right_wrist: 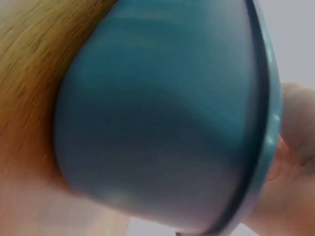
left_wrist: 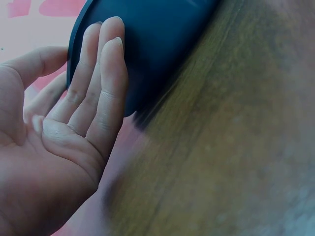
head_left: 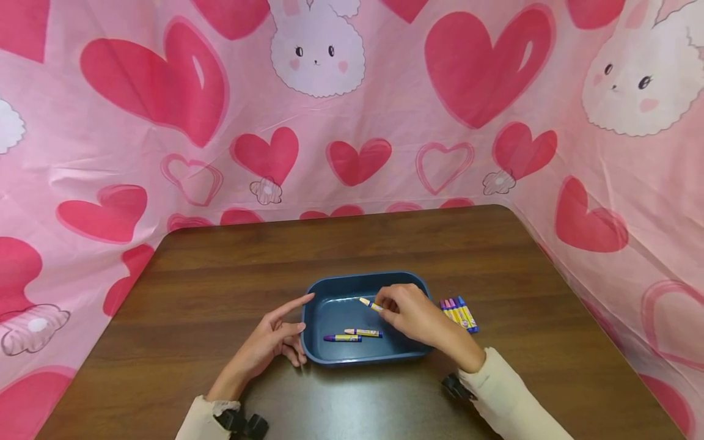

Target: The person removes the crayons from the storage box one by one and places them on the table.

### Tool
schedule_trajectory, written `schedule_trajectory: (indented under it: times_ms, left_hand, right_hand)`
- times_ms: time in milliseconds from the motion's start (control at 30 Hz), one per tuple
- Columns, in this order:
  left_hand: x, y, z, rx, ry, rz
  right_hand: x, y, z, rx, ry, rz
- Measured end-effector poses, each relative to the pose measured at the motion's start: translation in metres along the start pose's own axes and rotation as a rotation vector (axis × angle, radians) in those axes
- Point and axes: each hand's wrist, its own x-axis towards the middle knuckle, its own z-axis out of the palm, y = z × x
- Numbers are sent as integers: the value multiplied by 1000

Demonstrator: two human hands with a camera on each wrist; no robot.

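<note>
A blue rectangular tray (head_left: 330,315) stands on the table. Inside it lie a purple crayon (head_left: 342,338) and a peach crayon (head_left: 364,333), side by side. Over the tray, my right hand (head_left: 409,311) pinches a pale-tipped crayon (head_left: 371,304) with a yellow wrapper. My left hand (head_left: 269,339) is at the tray's left end, index finger and thumb at the rim. The left wrist view shows its fingers extended along the tray's outer wall (left_wrist: 157,44). In the right wrist view the tray's side (right_wrist: 162,108) hides most of the right hand (right_wrist: 295,142) and the crayon.
Several more crayons (head_left: 459,315), pink, purple and blue tipped, lie in a row just right of the tray. The brown wooden table (head_left: 231,269) reaches back to a pink curtain (head_left: 385,116) with hearts and rabbits, which also hangs along both sides.
</note>
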Motion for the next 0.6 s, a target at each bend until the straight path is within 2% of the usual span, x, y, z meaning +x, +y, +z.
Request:
schedule_trajectory:
  times_ms: [267, 600]
  left_hand:
    - [0, 0, -1, -2, -4, 4]
    - [0, 0, 0, -18, -9, 0]
  right_hand:
    - [-13, 5, -9, -6, 74, 6]
    - [-32, 9, -26, 41, 123, 69]
